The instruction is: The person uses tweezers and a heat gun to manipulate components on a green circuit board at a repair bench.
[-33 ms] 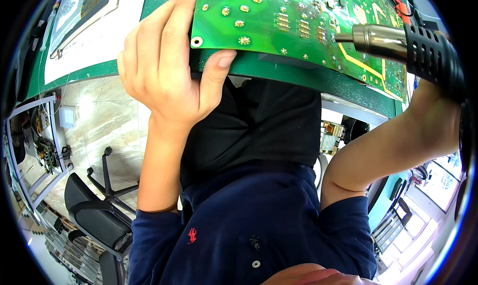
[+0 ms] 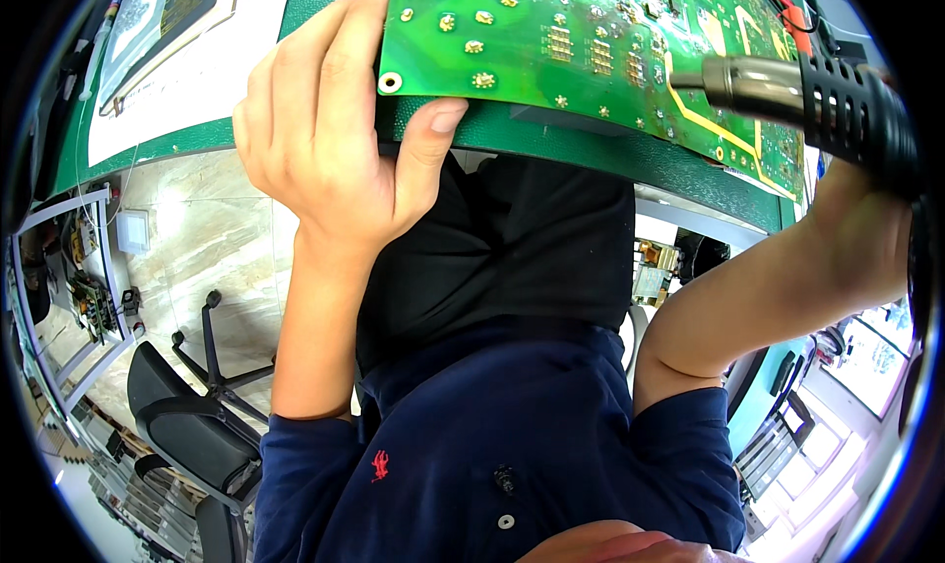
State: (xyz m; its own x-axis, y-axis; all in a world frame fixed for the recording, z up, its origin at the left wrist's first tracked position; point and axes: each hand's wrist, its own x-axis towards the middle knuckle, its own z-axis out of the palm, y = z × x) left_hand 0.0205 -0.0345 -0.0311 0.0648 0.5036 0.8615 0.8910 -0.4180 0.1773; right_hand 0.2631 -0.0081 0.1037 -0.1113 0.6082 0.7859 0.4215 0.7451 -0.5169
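Note:
A green circuit board (image 2: 532, 61) lies at the near edge of the green table mat, its soldered side up. My left hand (image 2: 330, 120) grips its left corner, fingers along the left edge and the thumb at the near edge. On the right, a hot air gun (image 2: 758, 86) with a metal nozzle and a black slotted sleeve points left, over the right part of the board. Whether the nozzle tip touches the board, I cannot tell. My right hand (image 2: 854, 194) is closed on the gun, its fingers mostly hidden behind the black sleeve.
The green mat (image 2: 212, 142) carries a white sheet (image 2: 123, 135) and a flat framed panel (image 2: 182, 27) at the left. Red and black leads (image 2: 783, 2) lie at the far right. A black office chair (image 2: 187, 425) and a metal rack (image 2: 64, 297) stand to the left below.
The nozzle of the hot air gun has shifted slightly to the right and nearer to me. My left hand and the board have hardly moved.

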